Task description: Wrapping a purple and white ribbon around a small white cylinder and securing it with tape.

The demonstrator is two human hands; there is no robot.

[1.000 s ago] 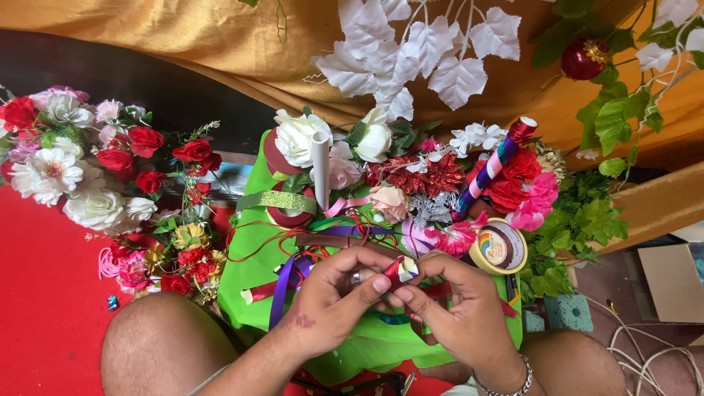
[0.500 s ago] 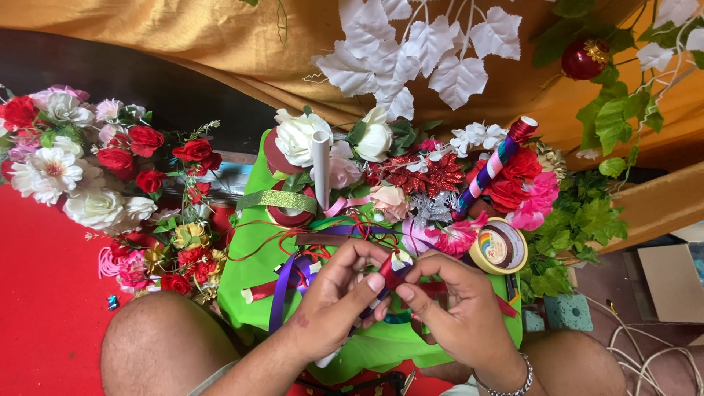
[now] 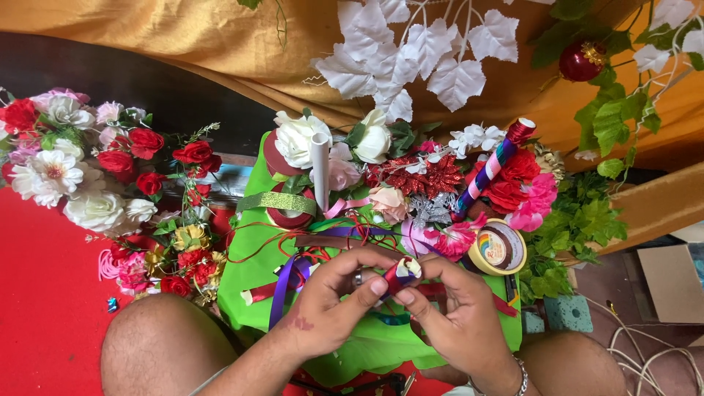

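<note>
We see bright, even daylight, soft shadow beneath our left hand (image 3: pixel 330 308) and right hand (image 3: pixel 458 323), sharp focus around the grip, faint glare on the glittery red flowers (image 3: pixel 425 176) above it, slight wide-angle stretching toward the edges

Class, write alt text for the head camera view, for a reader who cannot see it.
Two bare hands, left hand and right hand, pinch a small roll wrapped in red ribbon over a green cloth strewn with ribbons. Behind it lie artificial flowers, a white paper tube and a roll of tape.
</note>
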